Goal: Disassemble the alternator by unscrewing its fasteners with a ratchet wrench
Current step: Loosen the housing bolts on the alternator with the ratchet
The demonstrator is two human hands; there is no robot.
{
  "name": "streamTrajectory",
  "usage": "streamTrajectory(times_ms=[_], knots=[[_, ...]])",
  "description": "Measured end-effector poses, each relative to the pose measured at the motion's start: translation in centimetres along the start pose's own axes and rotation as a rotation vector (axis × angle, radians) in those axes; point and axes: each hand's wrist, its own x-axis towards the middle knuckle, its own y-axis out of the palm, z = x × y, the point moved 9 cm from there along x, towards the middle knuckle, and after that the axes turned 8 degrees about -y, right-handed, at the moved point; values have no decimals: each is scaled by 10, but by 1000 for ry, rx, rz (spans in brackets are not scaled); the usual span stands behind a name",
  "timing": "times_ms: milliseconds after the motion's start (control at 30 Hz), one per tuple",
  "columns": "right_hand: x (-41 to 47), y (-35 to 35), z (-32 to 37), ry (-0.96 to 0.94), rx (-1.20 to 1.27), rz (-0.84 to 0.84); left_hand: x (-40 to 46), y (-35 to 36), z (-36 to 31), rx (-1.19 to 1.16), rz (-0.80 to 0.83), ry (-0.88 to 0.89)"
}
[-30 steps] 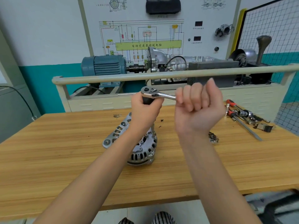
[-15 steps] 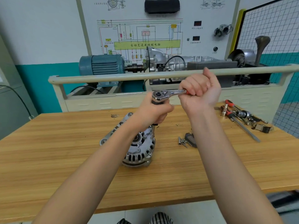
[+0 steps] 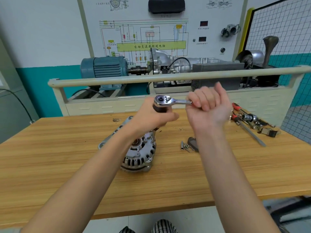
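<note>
Alternator [image 3: 139, 153] on surface [image 3: 50, 157]; left hand [image 3: 151, 120] grips extension, right hand [image 3: 208, 108] clamps ratchet wrench [image 3: 170, 100] handle.

Loose tools [image 3: 252, 121] on the wooden table [image 3: 50, 157] — blue motor [image 3: 103, 67] behind

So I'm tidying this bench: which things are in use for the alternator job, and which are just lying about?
In use: alternator, ratchet, left hand, right hand.

Lying about: loose screws, black part, screwdrivers, sockets.
</note>
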Motion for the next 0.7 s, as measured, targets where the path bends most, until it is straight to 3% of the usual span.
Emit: streamTrajectory(times_ms=[133,233,300,400,567,633,700], knots=[[38,-9,-31,354,108,-136,6,10,-10,21,179,22],[47,-10,-38,402,106,-139,9,19,-4,-130,240,-53],[41,-10,-30,306,96,-125,12,18,4,-164,186,-82],[18,-10,-4,34,83,-90,14,6,8,-183,-26,-76],[-42,6,19,-393,-181,166,14,-8,6,-88,-356,-75],[-54,14,17,-480,-247,271,13,-12,8,-58,-438,-106],[-51,18,16,-471,-269,277,11,-15,8,-41,-418,-112]])
